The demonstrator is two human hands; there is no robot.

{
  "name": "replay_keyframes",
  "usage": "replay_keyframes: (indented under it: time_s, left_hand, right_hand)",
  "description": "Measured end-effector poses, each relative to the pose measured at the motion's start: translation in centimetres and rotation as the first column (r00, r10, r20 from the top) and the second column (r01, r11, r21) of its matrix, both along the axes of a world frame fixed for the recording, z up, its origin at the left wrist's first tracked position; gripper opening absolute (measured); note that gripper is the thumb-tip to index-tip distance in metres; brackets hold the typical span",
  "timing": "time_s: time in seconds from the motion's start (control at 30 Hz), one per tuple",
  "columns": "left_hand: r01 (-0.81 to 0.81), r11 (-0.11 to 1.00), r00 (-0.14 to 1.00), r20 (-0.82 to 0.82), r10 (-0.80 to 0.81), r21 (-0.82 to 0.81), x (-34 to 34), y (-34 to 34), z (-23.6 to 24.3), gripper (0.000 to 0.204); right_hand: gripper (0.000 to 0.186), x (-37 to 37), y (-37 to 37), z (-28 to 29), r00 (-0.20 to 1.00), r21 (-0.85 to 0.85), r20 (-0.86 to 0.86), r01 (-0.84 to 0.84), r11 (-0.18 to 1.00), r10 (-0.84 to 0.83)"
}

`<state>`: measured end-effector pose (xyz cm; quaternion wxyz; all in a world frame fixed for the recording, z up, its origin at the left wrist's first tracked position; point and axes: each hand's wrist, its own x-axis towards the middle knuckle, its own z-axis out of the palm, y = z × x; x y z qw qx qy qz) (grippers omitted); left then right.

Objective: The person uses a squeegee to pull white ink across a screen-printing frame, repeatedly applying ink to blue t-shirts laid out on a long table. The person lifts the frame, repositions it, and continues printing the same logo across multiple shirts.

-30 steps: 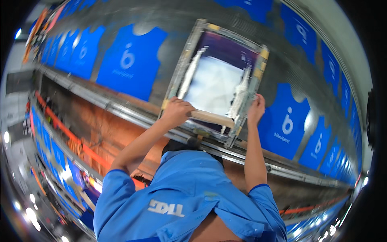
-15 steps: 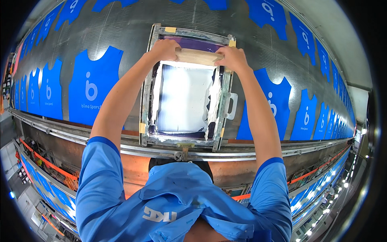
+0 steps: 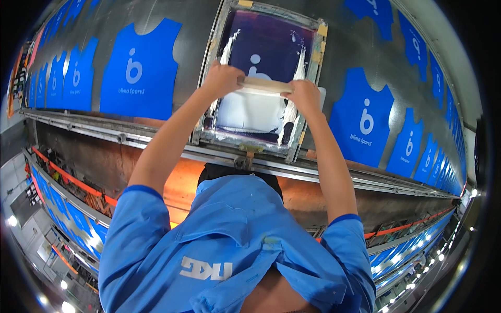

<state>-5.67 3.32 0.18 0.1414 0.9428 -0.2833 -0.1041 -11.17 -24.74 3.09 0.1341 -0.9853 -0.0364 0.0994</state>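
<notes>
head view: two-handed grip on a wooden squeegee (image 3: 267, 85)

the squeegee lies across a framed screen (image 3: 319, 47) at the upper centre of the picture, about midway along the mesh. the left hand (image 3: 223, 79) is closed over the bar's left end, the right hand (image 3: 305, 95) over its right end; no slack shows in either grip, though the undersides of the fingers are hidden. above the bar the mesh is dark, with a pale motif (image 3: 255, 59) partly showing; below it, white ink (image 3: 249, 112) covers the lower part. thick ink ridges (image 3: 301, 65) line both sides.

the bar runs nearly parallel to the screen's top edge, and that seems worth keeping. matched wrists and equal weight at both ends should spread the ink evenly; a heavier side would probably streak. a steady pace, with the screen kept still, looks wise, as blue cloth pieces (image 3: 151, 68) lie close by at left and right.
</notes>
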Motion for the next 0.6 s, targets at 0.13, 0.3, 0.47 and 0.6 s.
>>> replay_keyframes:
  time_s: [0.13, 0.3, 0.47, 0.6]
  left_hand:
    - [-0.058, 0.993, 0.998, 0.012, 0.059, -0.103, -7.7, 1.2, -0.8, 0.019]
    - [-0.058, 0.976, 0.993, 0.084, 0.077, -0.211, -14.5, 2.6, -1.0, 0.020]
    - [-0.068, 0.983, 0.997, 0.009, 0.070, -0.172, -7.7, 1.2, 0.5, 0.014]
    - [-0.009, 1.000, 0.997, 0.070, 0.011, -0.022, 5.0, -2.2, 2.2, 0.021]
  right_hand:
    - [0.021, -7.0, 1.2, -1.5, 0.996, 0.102, 0.088, -0.026, 0.994, 0.017]
    - [0.021, -13.1, 2.2, -2.0, 0.981, 0.097, 0.158, -0.128, 0.987, 0.111]
    - [0.023, -6.2, 0.5, 0.5, 0.989, 0.043, 0.105, -0.113, 0.993, 0.108]
    - [0.036, 4.9, -2.2, 3.2, 0.990, -0.099, 0.131, -0.047, 0.994, 0.060]
